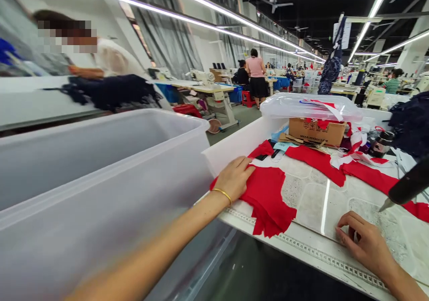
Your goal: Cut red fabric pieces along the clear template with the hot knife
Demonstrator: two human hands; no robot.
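Observation:
My left hand point(234, 176), with a gold bangle on the wrist, lies on a stack of red cut fabric pieces point(268, 198) at the near left corner of the worktable point(311, 202); its fingers are curled onto the cloth. My right hand point(360, 240) rests near the table's front edge with fingers bent and fingertips on the surface, and nothing visible in it. More red fabric strips point(335, 162) lie across the table's middle and right.
A large translucent plastic bin point(100, 176) stands at my left. A cardboard box point(317, 131), a clear plastic lid point(308, 106), a dark cup point(382, 144) and dark cloth point(409, 122) sit at the back. A measuring tape runs along the front edge. Other people work at sewing tables behind.

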